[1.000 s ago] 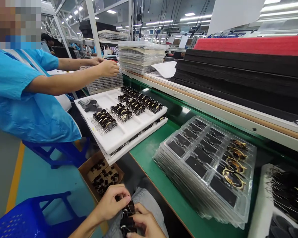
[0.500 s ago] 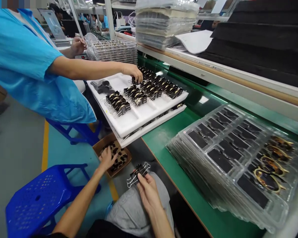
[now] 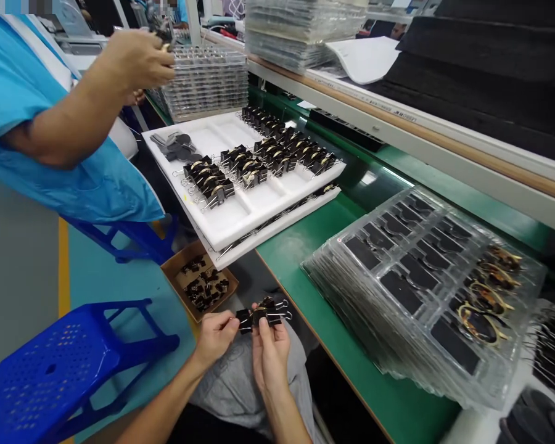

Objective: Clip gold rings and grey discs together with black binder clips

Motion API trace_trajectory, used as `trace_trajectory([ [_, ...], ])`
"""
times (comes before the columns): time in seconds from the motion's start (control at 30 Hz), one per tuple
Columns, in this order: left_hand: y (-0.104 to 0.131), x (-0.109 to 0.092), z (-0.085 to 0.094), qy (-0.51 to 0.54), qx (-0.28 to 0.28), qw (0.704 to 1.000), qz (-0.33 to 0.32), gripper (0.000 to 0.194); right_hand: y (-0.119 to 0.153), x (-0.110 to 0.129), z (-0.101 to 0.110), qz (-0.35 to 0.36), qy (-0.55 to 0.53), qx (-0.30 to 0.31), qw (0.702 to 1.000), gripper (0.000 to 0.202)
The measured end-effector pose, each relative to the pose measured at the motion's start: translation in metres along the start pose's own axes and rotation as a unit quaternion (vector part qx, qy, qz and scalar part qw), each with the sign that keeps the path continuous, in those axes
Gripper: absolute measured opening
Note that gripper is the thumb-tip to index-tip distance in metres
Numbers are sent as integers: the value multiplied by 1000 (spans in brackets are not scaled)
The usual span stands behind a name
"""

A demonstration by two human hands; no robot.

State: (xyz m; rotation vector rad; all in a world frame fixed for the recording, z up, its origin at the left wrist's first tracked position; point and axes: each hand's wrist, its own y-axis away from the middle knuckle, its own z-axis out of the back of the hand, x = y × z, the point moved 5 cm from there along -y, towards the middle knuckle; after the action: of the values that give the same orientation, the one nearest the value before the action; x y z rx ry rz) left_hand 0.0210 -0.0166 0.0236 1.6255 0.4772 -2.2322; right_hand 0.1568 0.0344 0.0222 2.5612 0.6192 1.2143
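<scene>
Above my lap, my right hand (image 3: 269,345) holds a clipped piece (image 3: 259,314), a small part with black binder clips and wire handles on it. My left hand (image 3: 216,336) pinches a black binder clip (image 3: 244,320) at the left side of that piece. An open cardboard box (image 3: 234,288) with loose black clips lies below and to the left of the white foam tray (image 3: 226,228). Rows of clipped pieces (image 3: 210,182) and some dark flat lenses (image 3: 178,147) rest on that tray.
Stacked clear trays with sunglasses (image 3: 483,320) stand on the green table (image 3: 296,246). A blue stool (image 3: 55,370) is at the lower left. A co-worker in blue (image 3: 97,191) reaches past the foam tray. More clear trays (image 3: 206,83) stand behind.
My left hand has come out of the box to the piece in my right hand, now with a clip. The co-worker's hand has lifted off the foam tray and moved left, holding something dark.
</scene>
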Motion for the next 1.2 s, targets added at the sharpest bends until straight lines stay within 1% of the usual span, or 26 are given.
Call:
trace_trajectory([
  [0.07,-3,18,18,0,7,998,59,47,3,6,1,16,5,-1,1000,39],
  [0.1,-6,28,32,-23,-3,995,93,46,4,8,1,20,20,8,1000,38],
  [0.17,-16,47,62,-130,-36,980,144,46,7,8,-3,19,76,46,996,34],
  [0.23,-26,55,87,-280,-81,946,145,51,9,3,-6,17,142,92,985,27],
  [0.27,-30,55,93,-338,-88,928,132,55,10,0,-7,17,171,109,979,23],
  [0.3,-32,52,93,-368,-79,919,114,57,10,-4,-8,15,200,123,972,19],
  [0.33,-32,46,89,-362,-56,926,94,55,10,-8,-7,11,230,137,964,18],
  [0.37,-29,37,81,-326,-23,942,70,51,10,-12,-7,7,261,149,954,19],
  [0.4,-25,26,69,-271,23,961,42,47,11,-15,-6,3,295,161,942,21],
  [0.43,-19,12,56,-219,69,973,5,44,11,-18,-5,3,329,175,928,22],
  [0.47,-12,-4,44,-189,103,976,-40,40,13,-20,-4,10,364,191,912,23],
  [0.5,-6,-18,34,-188,121,971,-89,33,14,-20,-3,22,395,204,896,24],
  [0.53,0,-30,25,-211,124,960,-137,26,15,-19,-3,37,422,213,880,25],
  [0.57,3,-39,19,-241,111,947,-179,22,16,-18,-2,50,444,218,868,27],
  [0.63,6,-48,12,-273,61,932,-229,30,18,-16,1,57,470,217,854,30],
  [0.7,5,-48,7,-258,24,932,-254,35,18,-14,5,44,475,209,854,31],
  [0.73,4,-47,5,-245,15,933,-264,36,17,-14,7,36,471,203,858,32],
  [0.8,3,-45,4,-226,6,935,-274,37,15,-14,14,18,447,182,876,33],
  [0.87,-1,-42,10,-212,-10,944,-253,38,11,-16,22,-6,412,154,898,30],
  [0.9,-6,-37,18,-207,-22,952,-226,39,9,-19,26,-20,392,141,909,29],
  [0.97,-21,-23,41,-206,-70,966,-140,38,6,-29,33,-49,347,125,928,27],
  [1.03,-43,3,69,-230,-117,966,-13,37,2,-40,39,-71,283,108,950,37],
  [1.1,-68,33,90,-278,-113,949,101,38,-1,-50,42,-81,216,87,969,54],
  [1.13,-79,46,96,-306,-102,937,132,41,-3,-54,42,-86,186,78,976,62],
  [1.17,-89,58,98,-324,-89,931,142,48,-5,-56,42,-94,160,70,980,71],
  [1.2,-95,68,96,-321,-79,934,137,57,-7,-58,40,-108,140,67,982,79],
])
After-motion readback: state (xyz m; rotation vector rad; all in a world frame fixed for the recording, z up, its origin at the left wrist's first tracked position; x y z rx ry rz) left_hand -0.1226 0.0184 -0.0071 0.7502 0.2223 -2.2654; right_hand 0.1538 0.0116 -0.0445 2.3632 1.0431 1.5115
